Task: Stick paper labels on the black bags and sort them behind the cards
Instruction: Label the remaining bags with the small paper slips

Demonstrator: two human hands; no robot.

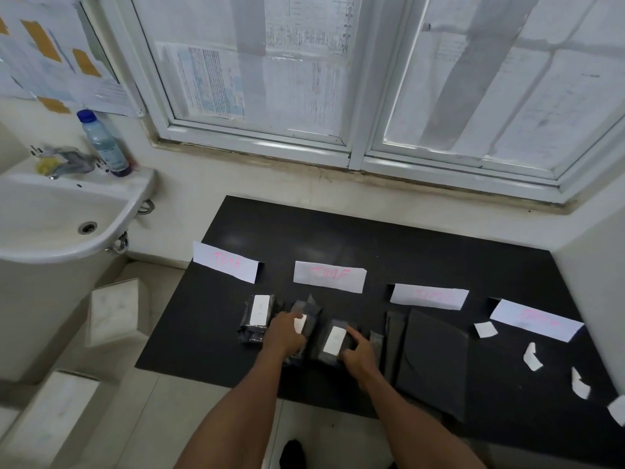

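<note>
Three small black bags lie on the black table (338, 238). The left bag (258, 319) carries a white label and lies free. My left hand (282, 335) rests on the middle bag (304, 319), partly covering its label. My right hand (356, 355) grips the right bag (333, 343) at its right side, beside its white label. Several white cards with pink writing stand in a row behind: the left card (226, 262), a middle card (329, 276), a third card (427, 296), the right card (536, 319). Loose paper labels (532, 357) lie at the right.
A large flat black bag (433, 360) and narrow black bags (394, 346) lie right of my hands. A white sink (50, 218) with a bottle (103, 143) stands at the left, cardboard boxes (115, 309) on the floor below. A window and wall are behind the table.
</note>
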